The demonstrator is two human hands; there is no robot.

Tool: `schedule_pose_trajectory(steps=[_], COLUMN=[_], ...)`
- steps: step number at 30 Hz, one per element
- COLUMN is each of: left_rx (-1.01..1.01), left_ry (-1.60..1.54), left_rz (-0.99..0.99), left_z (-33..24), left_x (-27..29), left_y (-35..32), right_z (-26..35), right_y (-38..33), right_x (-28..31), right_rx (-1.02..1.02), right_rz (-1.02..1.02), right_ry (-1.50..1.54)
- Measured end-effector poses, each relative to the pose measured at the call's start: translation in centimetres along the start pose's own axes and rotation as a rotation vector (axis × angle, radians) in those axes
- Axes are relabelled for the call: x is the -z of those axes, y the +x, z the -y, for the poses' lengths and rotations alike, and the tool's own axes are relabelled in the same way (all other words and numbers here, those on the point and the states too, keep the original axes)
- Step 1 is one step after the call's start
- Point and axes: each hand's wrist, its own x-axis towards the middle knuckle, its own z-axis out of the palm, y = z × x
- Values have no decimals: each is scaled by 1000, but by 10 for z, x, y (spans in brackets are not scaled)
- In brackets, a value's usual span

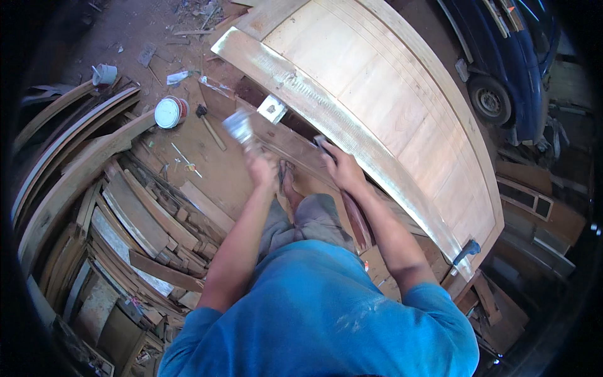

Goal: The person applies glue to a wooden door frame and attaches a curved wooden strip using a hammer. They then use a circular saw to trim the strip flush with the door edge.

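Observation:
A large pale wooden door panel (389, 81) lies flat across the upper right, its near edge (326, 107) smeared with whitish filler. My left hand (260, 168) grips the handle of a flat putty knife (240, 125), blurred, held just short of that edge. My right hand (339, 166) rests against the panel's near edge with a small dark thing under the fingers; what it is I cannot tell. A second flat white blade (272, 109) lies on the edge beside the putty knife.
A white-lidded can (169, 112) and a hammer (209, 125) sit on the dirt floor at left. Stacked curved wooden frames and offcuts (107, 207) fill the left side. A dark clamp (467, 250) grips the panel's lower right corner. A blue vehicle (502, 63) stands at upper right.

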Motion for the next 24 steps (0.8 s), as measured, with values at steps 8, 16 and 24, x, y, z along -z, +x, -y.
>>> schedule_pose_trajectory(steps=[8, 16, 24], left_rx=[-1044, -759, -1189], left_ry=[1315, 1251, 1389], left_rz=[403, -269, 387], left_z=[-10, -77, -47], left_x=[-52, 10, -51], left_y=[-30, 133, -3], right_z=[2, 9, -26], right_y=[-22, -27, -57], right_x=[59, 78, 54], right_rx=[-365, -379, -473], right_rz=[-194, -201, -176], right_ry=[114, 162, 178])
